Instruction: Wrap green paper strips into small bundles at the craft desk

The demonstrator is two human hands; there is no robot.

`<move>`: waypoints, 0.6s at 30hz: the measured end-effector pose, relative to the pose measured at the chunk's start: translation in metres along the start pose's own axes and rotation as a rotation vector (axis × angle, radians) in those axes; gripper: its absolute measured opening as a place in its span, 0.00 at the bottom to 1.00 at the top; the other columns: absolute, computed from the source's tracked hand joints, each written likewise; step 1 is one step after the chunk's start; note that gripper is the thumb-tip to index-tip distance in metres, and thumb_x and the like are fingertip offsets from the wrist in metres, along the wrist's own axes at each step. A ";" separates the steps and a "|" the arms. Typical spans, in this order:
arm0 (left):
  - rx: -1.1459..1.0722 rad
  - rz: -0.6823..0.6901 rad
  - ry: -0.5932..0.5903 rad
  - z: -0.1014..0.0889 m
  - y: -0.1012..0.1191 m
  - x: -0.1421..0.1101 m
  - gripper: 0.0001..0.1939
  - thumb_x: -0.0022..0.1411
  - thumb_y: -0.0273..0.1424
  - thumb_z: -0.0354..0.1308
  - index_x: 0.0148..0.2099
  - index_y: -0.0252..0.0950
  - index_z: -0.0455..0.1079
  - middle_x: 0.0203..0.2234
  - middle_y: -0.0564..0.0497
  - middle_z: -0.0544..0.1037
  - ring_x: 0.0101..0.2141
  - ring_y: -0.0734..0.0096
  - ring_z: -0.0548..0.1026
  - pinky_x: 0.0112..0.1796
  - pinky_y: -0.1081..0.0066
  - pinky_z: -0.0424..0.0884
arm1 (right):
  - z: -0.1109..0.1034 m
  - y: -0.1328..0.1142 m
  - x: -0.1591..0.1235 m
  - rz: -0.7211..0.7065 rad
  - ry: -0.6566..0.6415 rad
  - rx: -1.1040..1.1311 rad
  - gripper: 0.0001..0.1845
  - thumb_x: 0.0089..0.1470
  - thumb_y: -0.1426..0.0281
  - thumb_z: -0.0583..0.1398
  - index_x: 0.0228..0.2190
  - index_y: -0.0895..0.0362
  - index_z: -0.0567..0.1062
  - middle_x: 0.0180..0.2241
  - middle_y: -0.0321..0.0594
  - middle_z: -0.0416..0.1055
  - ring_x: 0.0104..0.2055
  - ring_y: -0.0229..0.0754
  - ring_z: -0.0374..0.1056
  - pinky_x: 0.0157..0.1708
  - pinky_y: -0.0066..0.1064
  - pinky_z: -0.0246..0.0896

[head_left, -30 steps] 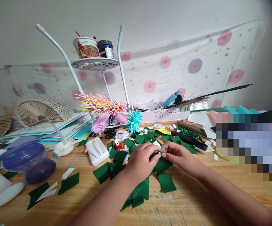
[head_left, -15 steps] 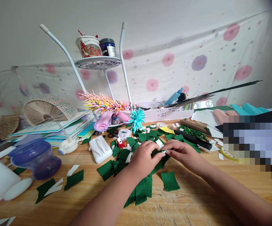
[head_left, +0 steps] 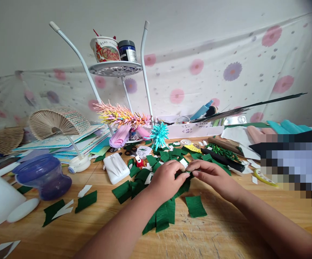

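Over a heap of cut green crepe paper (head_left: 166, 212), my left hand (head_left: 169, 181) and my right hand (head_left: 212, 176) meet fingertip to fingertip. Both are closed in a pinch on a small piece of green paper (head_left: 188, 172), mostly hidden by the fingers. A white paper scrap (head_left: 184, 163) lies just behind the fingertips. One separate green square (head_left: 196, 206) rests on the table below my right hand. Beyond my left hand stand out a turquoise spiky flower (head_left: 159, 136) and a small red-and-white object (head_left: 139, 162).
Left of my arms are a white case (head_left: 116, 168), a purple translucent container (head_left: 44, 176) and a folding fan (head_left: 58, 124). Behind rises a white metal stand (head_left: 115, 68) bearing a noodle cup (head_left: 107, 49). A roll of yellow tape (head_left: 265, 178) lies at right.
The view has shifted slightly. Both hands stay together in the same place; the pale bit seen between the fingertips earlier now shows as green.
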State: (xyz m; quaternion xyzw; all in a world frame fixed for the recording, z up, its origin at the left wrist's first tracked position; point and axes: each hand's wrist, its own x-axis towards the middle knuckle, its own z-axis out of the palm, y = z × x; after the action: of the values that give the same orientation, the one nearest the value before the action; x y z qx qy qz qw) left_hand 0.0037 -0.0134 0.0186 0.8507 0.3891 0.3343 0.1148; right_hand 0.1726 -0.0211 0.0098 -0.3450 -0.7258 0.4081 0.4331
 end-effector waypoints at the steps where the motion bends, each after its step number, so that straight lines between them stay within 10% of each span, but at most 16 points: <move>1: 0.005 -0.001 0.003 0.000 -0.001 0.000 0.02 0.50 0.29 0.53 0.29 0.36 0.65 0.26 0.53 0.70 0.30 0.72 0.67 0.30 0.73 0.62 | 0.000 -0.001 0.000 0.004 -0.007 0.012 0.08 0.49 0.67 0.54 0.29 0.58 0.70 0.33 0.40 0.65 0.38 0.40 0.61 0.40 0.32 0.54; 18: 0.126 0.242 -0.112 -0.006 -0.001 0.001 0.08 0.55 0.34 0.51 0.29 0.34 0.67 0.26 0.52 0.73 0.30 0.72 0.68 0.32 0.73 0.60 | -0.005 0.000 -0.001 0.057 -0.143 0.041 0.10 0.45 0.64 0.57 0.25 0.59 0.67 0.25 0.36 0.61 0.28 0.36 0.58 0.30 0.28 0.54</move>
State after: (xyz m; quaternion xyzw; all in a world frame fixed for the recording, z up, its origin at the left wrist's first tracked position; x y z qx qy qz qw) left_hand -0.0001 -0.0124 0.0238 0.9143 0.2967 0.2725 0.0417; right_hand 0.1775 -0.0200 0.0111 -0.3267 -0.7363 0.4586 0.3753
